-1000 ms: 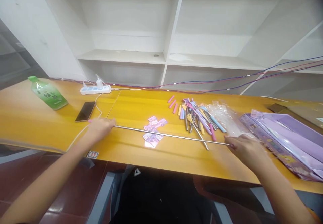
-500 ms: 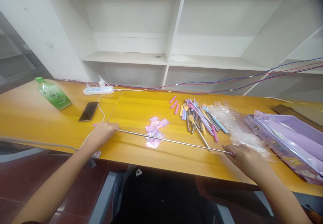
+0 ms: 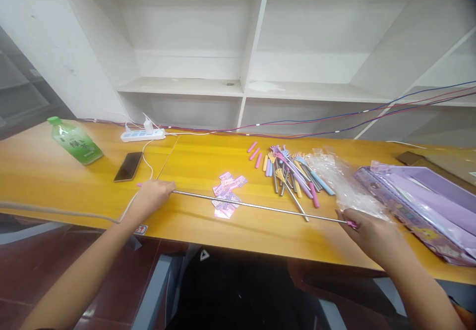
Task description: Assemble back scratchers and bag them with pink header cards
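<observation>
A telescopic back scratcher (image 3: 256,207) with a long thin metal rod is stretched out between my two hands, above the front part of the table. My left hand (image 3: 154,196) is closed around its left end, where a bit of pink handle sticks out past the fist. At the other end, my right hand (image 3: 370,231) grips the pink head, which is mostly hidden by the fingers. Behind the rod lies a pile of back scratchers (image 3: 293,169) with yellow, blue, purple and pink heads and handles. Small pink-purple cards (image 3: 226,193) are spread out on the tabletop left of the pile.
Crumpled clear plastic (image 3: 334,176) and a purple package (image 3: 420,201) lie on the right. A phone (image 3: 128,166), a green bottle (image 3: 76,141) and a power strip (image 3: 143,134) are on the left. A white cable (image 3: 67,210) runs beneath my left arm. White shelves (image 3: 186,86) stand behind.
My right hand has moved a little to the right, so the rod reaches slightly farther. My left hand keeps its grip in nearly the same place.
</observation>
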Demonstrator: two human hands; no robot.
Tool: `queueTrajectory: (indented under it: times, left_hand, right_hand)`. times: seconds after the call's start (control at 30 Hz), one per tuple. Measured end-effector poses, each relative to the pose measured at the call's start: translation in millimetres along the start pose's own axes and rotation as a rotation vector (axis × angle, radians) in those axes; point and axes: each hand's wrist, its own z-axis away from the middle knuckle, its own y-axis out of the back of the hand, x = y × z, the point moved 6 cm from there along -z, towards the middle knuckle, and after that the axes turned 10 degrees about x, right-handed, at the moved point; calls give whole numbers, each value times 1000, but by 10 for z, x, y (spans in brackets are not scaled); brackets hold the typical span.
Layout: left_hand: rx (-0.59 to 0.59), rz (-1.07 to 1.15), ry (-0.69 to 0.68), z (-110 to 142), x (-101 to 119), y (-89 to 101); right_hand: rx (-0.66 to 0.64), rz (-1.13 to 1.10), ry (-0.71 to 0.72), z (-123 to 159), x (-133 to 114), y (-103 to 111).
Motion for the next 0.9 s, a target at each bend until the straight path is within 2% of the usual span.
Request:
queueTrajectory:
  times: [0.17,0.23,0.27,0.33,0.37,0.43,0.47,0.53,0.57,0.63,0.73,0.9]
  left_hand:
    - [-86,-9,45,-44,-128,-15]
    - [-131,-12,70,-131,-48,37]
    - [-151,-9,78,-200,72,78]
    - [-198,29,56,-385,497,161]
    - [-192,76,30,-495,778,214]
    - [-226,177,-19,-690,1341,278]
    - [-231,229,-44,-768,1576,303]
    - [-192,300,-78,-869,1862,350]
    - [-180,311,-78,-889,1910,353]
    - [-168,306,-71,-885,1887,330]
    - [-173,296,-85,-843,1802,262]
    - [-174,308,-88,-809,1815,194]
  right_hand:
    - [-11,50,-49,-93,170,-55]
    - [8,50,-39,-208,55,-67]
    - [20,44,-28,-287,-111,-73]
    - [29,26,5,-469,-682,-107]
    - [23,24,26,-561,-1061,-139]
    - [-89,-3,123,-702,-1888,-276]
    - [-94,-5,127,-760,-2223,-318]
    - [-142,-15,145,-820,-2675,-415]
    - [-172,-20,149,-829,-2778,-457]
    - [-237,-41,158,-814,-2809,-530]
    - [-297,-87,155,-769,-2699,-604]
    - [-316,-125,145,-716,-2679,-713]
